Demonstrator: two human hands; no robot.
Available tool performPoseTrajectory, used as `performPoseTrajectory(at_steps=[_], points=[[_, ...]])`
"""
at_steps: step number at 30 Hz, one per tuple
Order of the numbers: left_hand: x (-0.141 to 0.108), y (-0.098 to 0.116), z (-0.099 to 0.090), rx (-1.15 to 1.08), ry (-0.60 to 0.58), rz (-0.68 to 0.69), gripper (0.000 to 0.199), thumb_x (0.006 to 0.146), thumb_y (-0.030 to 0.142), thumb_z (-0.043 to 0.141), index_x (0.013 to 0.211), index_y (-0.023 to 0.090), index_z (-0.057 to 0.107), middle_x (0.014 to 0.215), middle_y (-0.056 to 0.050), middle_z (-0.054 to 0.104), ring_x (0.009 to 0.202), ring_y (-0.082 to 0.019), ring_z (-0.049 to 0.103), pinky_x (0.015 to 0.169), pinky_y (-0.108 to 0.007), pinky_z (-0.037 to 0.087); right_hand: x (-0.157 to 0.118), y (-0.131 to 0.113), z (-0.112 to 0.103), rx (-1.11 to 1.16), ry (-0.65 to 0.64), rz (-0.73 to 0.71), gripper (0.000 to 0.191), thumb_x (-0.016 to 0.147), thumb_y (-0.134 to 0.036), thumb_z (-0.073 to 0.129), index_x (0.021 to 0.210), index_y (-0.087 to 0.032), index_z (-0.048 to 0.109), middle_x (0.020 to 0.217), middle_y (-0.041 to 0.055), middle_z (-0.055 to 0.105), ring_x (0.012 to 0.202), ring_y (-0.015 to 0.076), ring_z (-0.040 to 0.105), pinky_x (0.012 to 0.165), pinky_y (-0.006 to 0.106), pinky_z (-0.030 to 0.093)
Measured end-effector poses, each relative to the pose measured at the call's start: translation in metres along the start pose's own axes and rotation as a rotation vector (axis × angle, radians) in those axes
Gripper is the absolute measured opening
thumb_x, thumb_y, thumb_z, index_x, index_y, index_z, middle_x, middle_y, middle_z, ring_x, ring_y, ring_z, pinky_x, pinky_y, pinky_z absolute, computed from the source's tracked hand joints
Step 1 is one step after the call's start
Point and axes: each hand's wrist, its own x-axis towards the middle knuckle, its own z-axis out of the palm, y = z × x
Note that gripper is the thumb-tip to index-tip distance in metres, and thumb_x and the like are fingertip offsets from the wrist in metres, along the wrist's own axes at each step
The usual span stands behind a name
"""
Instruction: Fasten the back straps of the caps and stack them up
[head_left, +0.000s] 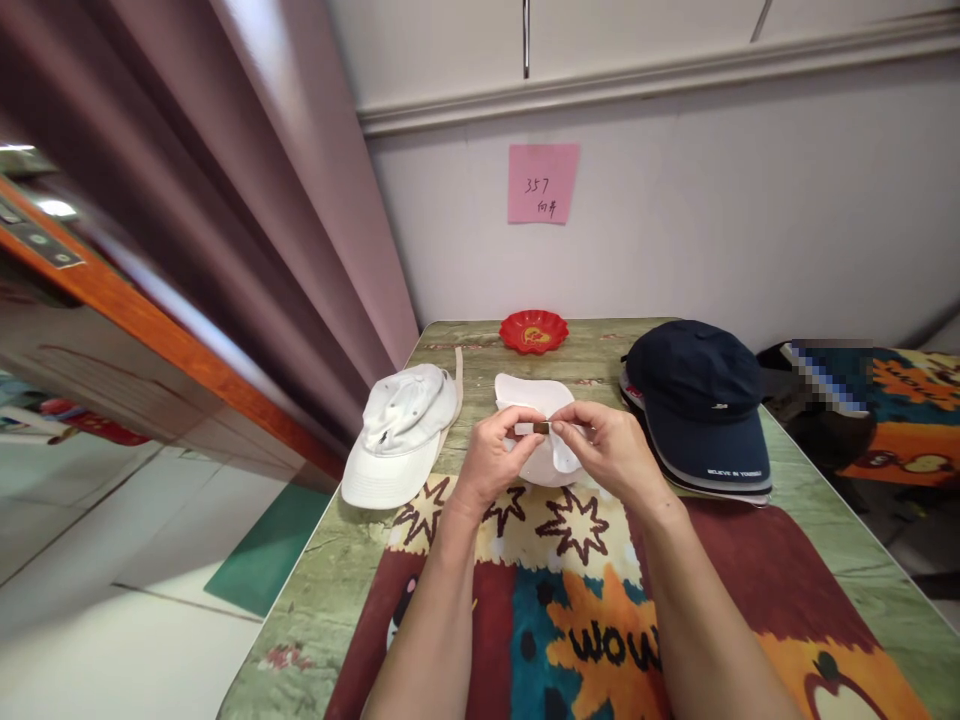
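A white cap lies in the middle of the table, partly hidden behind my hands. Its light strap with a small brownish buckle is held up between them. My left hand is closed, pinching the strap at the buckle's left side. On the other side, my right hand pinches the strap between thumb and fingers. To the left rests another white cap with a small dark logo, its loose strap sticking up behind it. A navy cap tops a stack of caps at the right.
A red scalloped dish stands at the back of the table near the wall. A colourful patterned mat covers the front. A pink note is stuck on the wall, and a mauve curtain hangs at the left.
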Motion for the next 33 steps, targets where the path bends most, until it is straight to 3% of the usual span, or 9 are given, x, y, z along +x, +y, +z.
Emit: performPoseTrajectory(at_steps=[3, 8, 14, 22, 28, 30, 33], points=[[-0.001, -0.002, -0.001, -0.031, 0.020, -0.039, 0.016, 0.083, 0.013, 0.068, 0.097, 0.020, 0.074, 0.097, -0.004, 0.077, 0.087, -0.017, 0.070, 0.076, -0.027, 0.053, -0.001, 0.000, -0.005, -0.007, -0.023, -0.005, 0.018, 0.090, -0.036, 0.062, 0.090, -0.024, 0.075, 0.085, 0.0016, 0.077, 0.076, 0.0181, 0.066, 0.067, 0.025, 0.043], [-0.001, -0.002, -0.002, -0.083, 0.036, -0.086, 0.015, 0.082, 0.017, 0.071, 0.097, 0.018, 0.074, 0.097, -0.006, 0.078, 0.085, -0.017, 0.070, 0.073, -0.026, 0.054, -0.001, 0.003, -0.013, -0.034, -0.086, 0.036, 0.019, 0.089, -0.036, 0.061, 0.085, -0.023, 0.075, 0.077, 0.0004, 0.074, 0.064, 0.0156, 0.059, 0.062, 0.026, 0.040], [0.000, -0.001, 0.000, -0.090, 0.014, -0.091, 0.012, 0.083, 0.018, 0.070, 0.094, 0.018, 0.075, 0.096, -0.005, 0.078, 0.094, -0.019, 0.071, 0.085, -0.029, 0.053, 0.000, 0.004, -0.008, -0.031, -0.083, 0.026, 0.020, 0.090, -0.036, 0.061, 0.086, -0.024, 0.076, 0.084, 0.0012, 0.077, 0.071, 0.0173, 0.064, 0.065, 0.026, 0.042], [-0.002, 0.003, 0.003, -0.202, -0.070, -0.130, 0.017, 0.089, 0.019, 0.059, 0.097, 0.017, 0.074, 0.095, -0.005, 0.076, 0.087, -0.017, 0.071, 0.080, -0.028, 0.055, 0.001, 0.002, 0.003, -0.125, -0.052, -0.012, 0.018, 0.091, -0.040, 0.066, 0.090, -0.028, 0.080, 0.089, 0.0012, 0.080, 0.081, 0.0212, 0.071, 0.071, 0.028, 0.043], [0.000, 0.004, 0.000, -0.017, 0.112, -0.088, 0.016, 0.083, 0.017, 0.066, 0.099, 0.017, 0.070, 0.102, -0.005, 0.070, 0.072, -0.011, 0.060, 0.064, -0.022, 0.048, 0.001, 0.005, 0.007, -0.104, 0.006, 0.021, 0.021, 0.090, -0.042, 0.066, 0.089, -0.026, 0.079, 0.089, 0.0021, 0.080, 0.078, 0.0209, 0.071, 0.068, 0.028, 0.043], [0.001, 0.007, -0.001, 0.001, 0.107, -0.059, 0.014, 0.083, 0.017, 0.065, 0.097, 0.017, 0.068, 0.105, -0.005, 0.066, 0.069, -0.009, 0.056, 0.062, -0.021, 0.047, 0.001, 0.003, 0.006, -0.092, -0.007, 0.011, 0.021, 0.090, -0.041, 0.065, 0.089, -0.026, 0.079, 0.088, 0.0020, 0.080, 0.078, 0.0206, 0.071, 0.069, 0.028, 0.044], [0.001, 0.010, 0.000, 0.029, 0.104, -0.044, 0.005, 0.083, 0.019, 0.066, 0.088, 0.017, 0.064, 0.094, -0.003, 0.062, 0.072, -0.010, 0.055, 0.065, -0.022, 0.047, 0.001, 0.001, 0.006, -0.083, -0.015, 0.006, 0.022, 0.091, -0.040, 0.063, 0.089, -0.025, 0.078, 0.088, 0.0026, 0.080, 0.078, 0.0205, 0.070, 0.068, 0.028, 0.043]])
